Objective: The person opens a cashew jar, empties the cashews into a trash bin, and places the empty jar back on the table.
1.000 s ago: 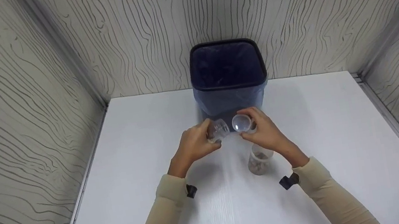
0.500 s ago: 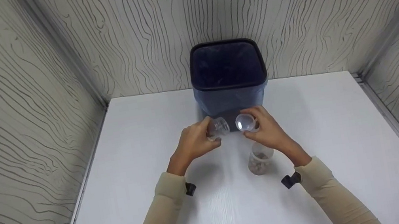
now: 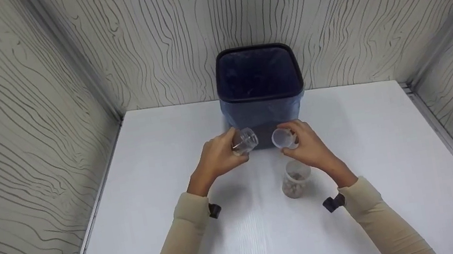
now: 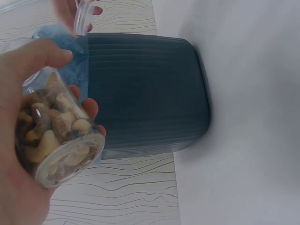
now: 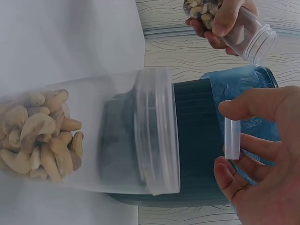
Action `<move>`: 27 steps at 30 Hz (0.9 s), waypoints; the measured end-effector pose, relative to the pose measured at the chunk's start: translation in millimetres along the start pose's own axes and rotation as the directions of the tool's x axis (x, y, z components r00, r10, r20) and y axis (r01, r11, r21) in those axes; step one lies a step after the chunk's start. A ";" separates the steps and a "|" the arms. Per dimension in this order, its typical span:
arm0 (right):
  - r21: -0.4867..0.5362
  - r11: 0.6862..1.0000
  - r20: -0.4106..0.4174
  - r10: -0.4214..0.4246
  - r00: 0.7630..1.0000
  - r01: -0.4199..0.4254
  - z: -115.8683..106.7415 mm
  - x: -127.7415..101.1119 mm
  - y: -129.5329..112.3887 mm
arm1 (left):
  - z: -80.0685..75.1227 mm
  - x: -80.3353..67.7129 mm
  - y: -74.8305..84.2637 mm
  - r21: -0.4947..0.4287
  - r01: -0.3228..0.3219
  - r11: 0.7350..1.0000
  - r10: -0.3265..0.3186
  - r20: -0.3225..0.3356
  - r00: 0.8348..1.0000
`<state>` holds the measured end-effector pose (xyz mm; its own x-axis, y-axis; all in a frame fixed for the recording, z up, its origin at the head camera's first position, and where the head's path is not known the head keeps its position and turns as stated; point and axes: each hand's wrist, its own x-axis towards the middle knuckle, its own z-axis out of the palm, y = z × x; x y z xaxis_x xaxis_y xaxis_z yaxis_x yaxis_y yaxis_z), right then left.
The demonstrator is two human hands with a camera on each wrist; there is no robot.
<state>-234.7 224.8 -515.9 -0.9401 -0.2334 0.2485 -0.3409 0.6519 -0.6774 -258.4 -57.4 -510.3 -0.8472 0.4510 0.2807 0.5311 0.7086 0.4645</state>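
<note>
My left hand [image 3: 219, 155] grips a clear plastic jar [image 3: 246, 139] with its open, threaded mouth leaning toward the right hand. Cashews and other nuts [image 4: 51, 117] lie at the base end of this jar in the left wrist view. Between thumb and fingers, my right hand [image 3: 309, 145] pinches a translucent round lid [image 3: 283, 139], seen edge-on in the right wrist view. The lid is apart from the jar's mouth. Below the right hand, a second jar [image 3: 295, 185] stands upright on the table, uncapped and partly filled with cashews [image 5: 40, 136].
Behind both hands a dark blue bin [image 3: 263, 112] with a light blue liner [image 5: 243, 84] stands at the back of the white table [image 3: 262, 239]. Wood-patterned panels [image 3: 166, 32] rise at the back and on both sides.
The right hand has drawn the lid away to the right, widening the gap to the jar. The left hand has shifted slightly up, turning the jar's mouth further upward in the head view.
</note>
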 end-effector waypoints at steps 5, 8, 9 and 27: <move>-0.023 1.000 -0.005 0.003 1.000 -0.003 -2.7 -1.3 3.7 | -3.2 1.6 0.4 0.012 -0.007 1.000 0.007 -0.012 1.000; -0.030 1.000 0.000 0.010 1.000 -0.010 -3.8 -1.8 6.3 | -4.5 2.6 1.0 0.011 -0.008 1.000 0.008 -0.014 1.000; -0.029 0.999 0.005 0.016 1.000 -0.016 -4.0 -1.8 7.3 | -5.1 2.7 1.3 0.010 -0.008 1.000 0.008 -0.013 1.000; -0.032 0.999 -0.016 0.032 0.999 -0.032 -13.6 -5.0 22.3 | -14.1 5.2 4.7 0.012 -0.033 0.999 0.033 -0.026 0.999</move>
<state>-237.6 250.3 -522.9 -0.9503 -0.2009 0.2378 -0.3099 0.6817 -0.6627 -260.5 -59.4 -494.9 -0.8291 0.4600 0.3179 0.5589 0.6999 0.4448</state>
